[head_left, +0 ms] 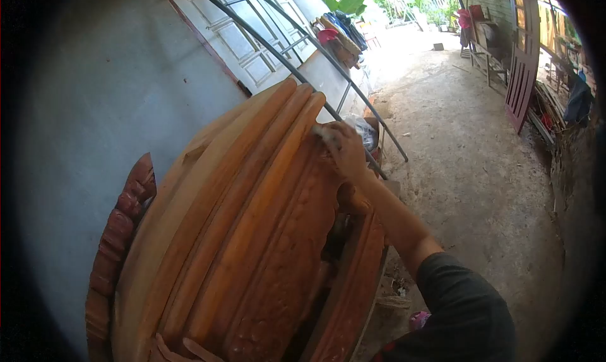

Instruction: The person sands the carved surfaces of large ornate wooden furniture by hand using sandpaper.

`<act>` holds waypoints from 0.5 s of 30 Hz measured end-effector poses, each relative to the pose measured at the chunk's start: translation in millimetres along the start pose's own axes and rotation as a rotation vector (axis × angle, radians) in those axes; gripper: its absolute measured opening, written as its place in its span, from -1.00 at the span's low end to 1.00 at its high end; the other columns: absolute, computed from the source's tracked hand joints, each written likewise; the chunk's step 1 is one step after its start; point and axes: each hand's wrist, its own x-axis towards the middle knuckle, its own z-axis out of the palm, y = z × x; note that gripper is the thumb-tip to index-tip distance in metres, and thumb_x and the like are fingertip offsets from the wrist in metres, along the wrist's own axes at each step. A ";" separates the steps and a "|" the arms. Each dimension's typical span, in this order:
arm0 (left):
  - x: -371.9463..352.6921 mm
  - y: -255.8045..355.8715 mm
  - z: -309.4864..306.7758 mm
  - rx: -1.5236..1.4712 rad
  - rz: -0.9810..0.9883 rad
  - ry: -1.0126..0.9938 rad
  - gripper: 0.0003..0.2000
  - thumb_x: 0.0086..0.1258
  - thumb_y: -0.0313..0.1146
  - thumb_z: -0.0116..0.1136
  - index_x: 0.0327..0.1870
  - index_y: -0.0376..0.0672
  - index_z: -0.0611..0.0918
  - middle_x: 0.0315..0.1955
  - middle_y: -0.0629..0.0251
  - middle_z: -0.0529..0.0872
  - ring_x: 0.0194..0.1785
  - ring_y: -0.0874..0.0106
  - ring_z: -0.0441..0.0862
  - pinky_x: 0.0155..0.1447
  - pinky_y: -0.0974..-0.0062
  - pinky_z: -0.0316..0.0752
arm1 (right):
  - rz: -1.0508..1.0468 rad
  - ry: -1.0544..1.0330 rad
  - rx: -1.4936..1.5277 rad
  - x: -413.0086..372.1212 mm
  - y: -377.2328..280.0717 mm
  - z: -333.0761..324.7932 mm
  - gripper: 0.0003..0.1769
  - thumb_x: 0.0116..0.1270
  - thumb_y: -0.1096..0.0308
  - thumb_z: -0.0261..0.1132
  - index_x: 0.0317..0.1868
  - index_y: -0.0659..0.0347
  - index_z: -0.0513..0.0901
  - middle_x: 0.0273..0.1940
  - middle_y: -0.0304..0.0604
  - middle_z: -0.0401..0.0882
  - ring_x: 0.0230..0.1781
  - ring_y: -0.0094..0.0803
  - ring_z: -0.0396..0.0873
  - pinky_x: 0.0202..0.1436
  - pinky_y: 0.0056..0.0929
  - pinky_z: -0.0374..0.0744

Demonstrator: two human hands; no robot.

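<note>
A large piece of orange-brown wooden furniture [218,235] fills the middle, with long rounded mouldings and a carved panel [278,286] along its side. My right hand [344,148] is at the far end of the mouldings, fingers bent and pressed on a small pale piece of sheet material [324,133] against the wood. Most of that piece is hidden under the fingers, and I cannot tell what it is. At the bottom edge, my left hand [183,352] shows only in part, its fingers apart and laid on the near end of the wood.
A dark red carved wooden piece [113,254] stands between the furniture and the pale wall [95,96]. A metal ladder [297,46] leans behind, beside white panelled doors [252,40]. To the right runs a concrete floor [454,166], with a reddish slatted door panel [522,65] beyond.
</note>
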 end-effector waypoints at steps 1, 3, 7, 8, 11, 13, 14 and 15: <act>-1.5 -1.1 1.5 -0.004 -0.006 0.010 -0.44 0.54 0.18 -0.09 0.20 -0.13 0.58 0.20 0.08 0.59 0.21 0.02 0.51 0.24 -0.03 0.35 | 0.009 0.000 0.001 1.4 10.4 6.6 -0.62 0.28 0.33 0.34 0.13 0.06 0.68 0.20 -0.11 0.56 0.27 -0.04 0.47 0.34 -0.05 0.38; -1.6 1.0 4.1 -0.018 -0.007 0.020 -0.44 0.54 0.18 -0.09 0.19 -0.14 0.59 0.20 0.07 0.59 0.21 0.01 0.52 0.23 -0.04 0.36 | 0.214 -0.013 0.097 3.5 25.8 15.3 -0.61 0.29 0.32 0.33 0.14 0.06 0.67 0.21 -0.11 0.54 0.30 0.00 0.43 0.37 -0.06 0.37; -1.2 3.9 4.2 -0.104 -0.040 0.019 -0.43 0.54 0.19 -0.12 0.20 -0.13 0.58 0.21 0.07 0.59 0.22 0.01 0.51 0.23 -0.08 0.34 | -0.015 0.071 -0.158 -23.3 -10.1 5.2 -0.59 0.34 0.29 0.29 0.20 0.05 0.63 0.26 -0.06 0.49 0.35 0.09 0.36 0.41 -0.06 0.33; -2.0 3.5 3.5 -0.063 -0.064 -0.026 -0.43 0.54 0.19 -0.12 0.21 -0.14 0.58 0.22 0.06 0.58 0.23 0.01 0.50 0.26 -0.09 0.32 | -0.047 0.052 -0.174 -26.8 -12.1 1.6 -0.56 0.33 0.29 0.28 0.23 0.07 0.60 0.28 -0.01 0.47 0.38 0.13 0.32 0.45 0.01 0.26; -3.4 8.2 3.5 -0.110 -0.094 -0.018 -0.42 0.54 0.20 -0.14 0.24 -0.13 0.56 0.23 0.07 0.57 0.25 -0.02 0.49 0.33 -0.13 0.25 | 0.033 0.073 -0.075 -18.3 9.7 14.5 -0.49 0.30 0.35 0.26 0.30 0.09 0.52 0.34 0.08 0.38 0.44 0.18 0.23 0.49 0.11 0.17; -4.4 8.1 5.0 -0.115 -0.093 -0.017 -0.42 0.55 0.20 -0.14 0.25 -0.12 0.56 0.23 0.08 0.57 0.25 -0.03 0.48 0.36 -0.14 0.21 | 0.135 0.106 0.036 -16.6 7.1 20.2 -0.44 0.29 0.41 0.25 0.34 0.09 0.48 0.38 0.12 0.32 0.46 0.21 0.18 0.49 0.14 0.16; -6.1 7.6 5.8 -0.129 -0.103 -0.008 -0.42 0.55 0.20 -0.15 0.26 -0.10 0.56 0.23 0.09 0.57 0.26 -0.05 0.48 0.39 -0.15 0.18 | 0.180 0.160 -0.011 -21.1 1.1 24.7 -0.45 0.31 0.38 0.26 0.33 0.13 0.48 0.37 0.13 0.34 0.45 0.19 0.21 0.49 0.07 0.17; -8.1 6.9 7.2 -0.121 -0.102 -0.013 -0.42 0.55 0.20 -0.15 0.26 -0.10 0.56 0.23 0.09 0.57 0.26 -0.05 0.48 0.39 -0.15 0.18 | 0.222 0.216 -0.057 -23.6 -9.6 28.2 -0.47 0.34 0.35 0.27 0.33 0.17 0.49 0.37 0.14 0.35 0.44 0.18 0.23 0.50 0.00 0.19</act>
